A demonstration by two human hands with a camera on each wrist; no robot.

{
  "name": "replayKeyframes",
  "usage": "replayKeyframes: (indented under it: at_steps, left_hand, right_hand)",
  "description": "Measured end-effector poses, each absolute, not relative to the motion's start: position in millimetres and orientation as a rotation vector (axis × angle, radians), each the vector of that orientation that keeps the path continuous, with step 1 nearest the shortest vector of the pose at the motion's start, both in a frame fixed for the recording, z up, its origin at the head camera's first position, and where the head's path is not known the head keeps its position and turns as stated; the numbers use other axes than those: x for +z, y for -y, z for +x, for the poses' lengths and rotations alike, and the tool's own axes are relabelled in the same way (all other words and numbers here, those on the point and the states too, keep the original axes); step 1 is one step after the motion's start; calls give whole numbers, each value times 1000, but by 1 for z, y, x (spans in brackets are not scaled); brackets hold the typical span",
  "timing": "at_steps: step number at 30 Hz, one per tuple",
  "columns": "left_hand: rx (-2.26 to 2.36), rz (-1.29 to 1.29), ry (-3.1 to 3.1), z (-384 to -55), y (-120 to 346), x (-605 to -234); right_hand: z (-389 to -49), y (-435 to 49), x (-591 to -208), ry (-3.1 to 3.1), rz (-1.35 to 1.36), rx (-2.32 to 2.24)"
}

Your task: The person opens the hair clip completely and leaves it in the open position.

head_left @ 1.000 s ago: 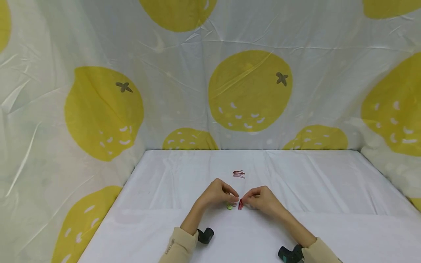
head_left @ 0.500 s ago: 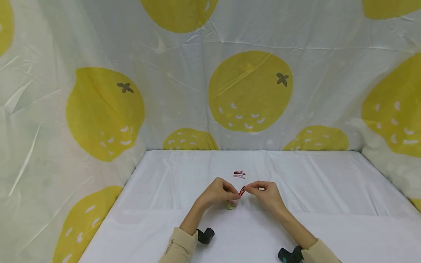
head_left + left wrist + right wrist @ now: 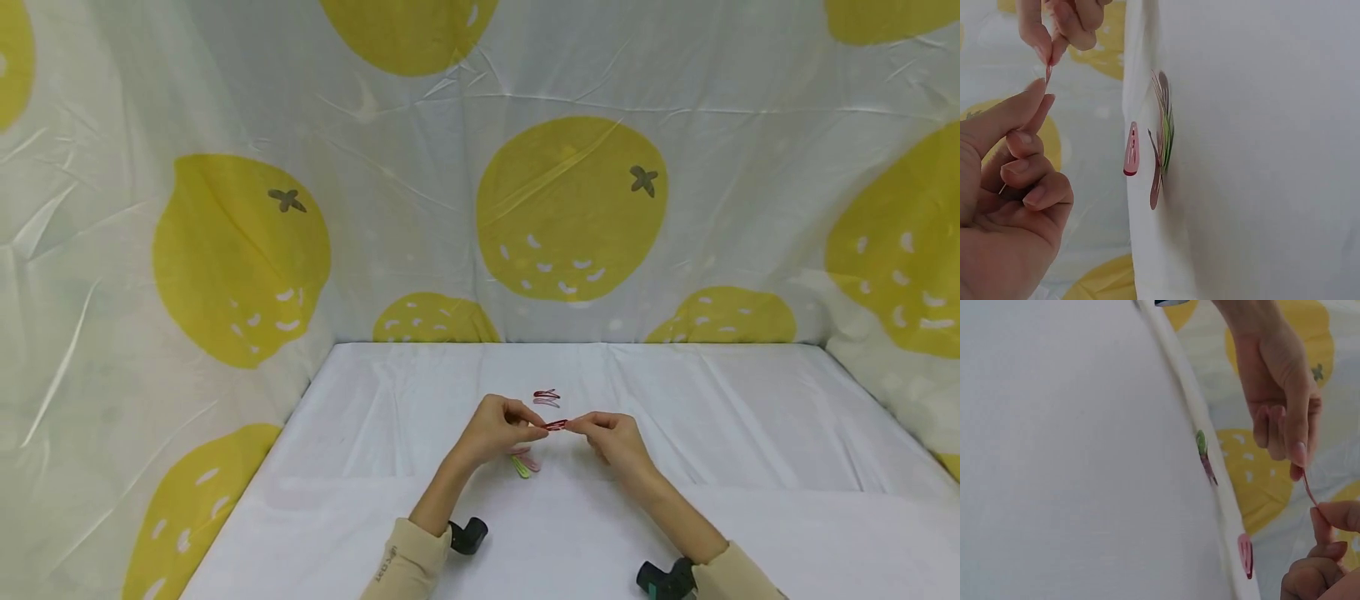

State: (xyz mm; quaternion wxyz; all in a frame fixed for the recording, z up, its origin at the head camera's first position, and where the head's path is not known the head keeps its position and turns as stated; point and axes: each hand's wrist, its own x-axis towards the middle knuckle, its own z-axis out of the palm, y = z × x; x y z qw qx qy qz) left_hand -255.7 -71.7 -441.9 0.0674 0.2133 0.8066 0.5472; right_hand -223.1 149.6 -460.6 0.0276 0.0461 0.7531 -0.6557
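Observation:
Between my two hands a red snap hair clip [image 3: 556, 425] is stretched lengthwise above the white table. My left hand [image 3: 498, 432] pinches its left end between thumb and forefinger. The thumb and fingertips of my right hand [image 3: 617, 446] pinch the opposite end. Seen edge-on in the left wrist view, the held hair clip [image 3: 1048, 75] is a thin strip between the fingertips. Below the left hand lies a small pile of pink and green hair clips [image 3: 522, 463]. Beyond the hands, a red hair clip [image 3: 547, 393] and a pink hair clip [image 3: 547, 403] lie side by side.
A white cloth covers the table [image 3: 750, 433]. Lemon-print curtains [image 3: 405, 208] close off its back and sides. A black wrist camera [image 3: 468, 537] sits at the left cuff and another black camera [image 3: 663, 579] at the right.
The red hair clip has risen off the table beside the pile and turned from upright to nearly level. My left hand has moved up and away from the pile, joining the right on the clip.

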Motion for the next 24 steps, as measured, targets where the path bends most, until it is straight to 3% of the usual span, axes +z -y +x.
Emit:
replayKeyframes:
  at_steps: [15,24]
  left_hand:
    - [1760,723,-2542,-255,72,-442]
    - [1577,709,-2387,-253,71,-444]
  right_hand:
    - [-225,-147,-463,-2217,35,-1961]
    - [-225,-148,-463,-2376,44,-1921]
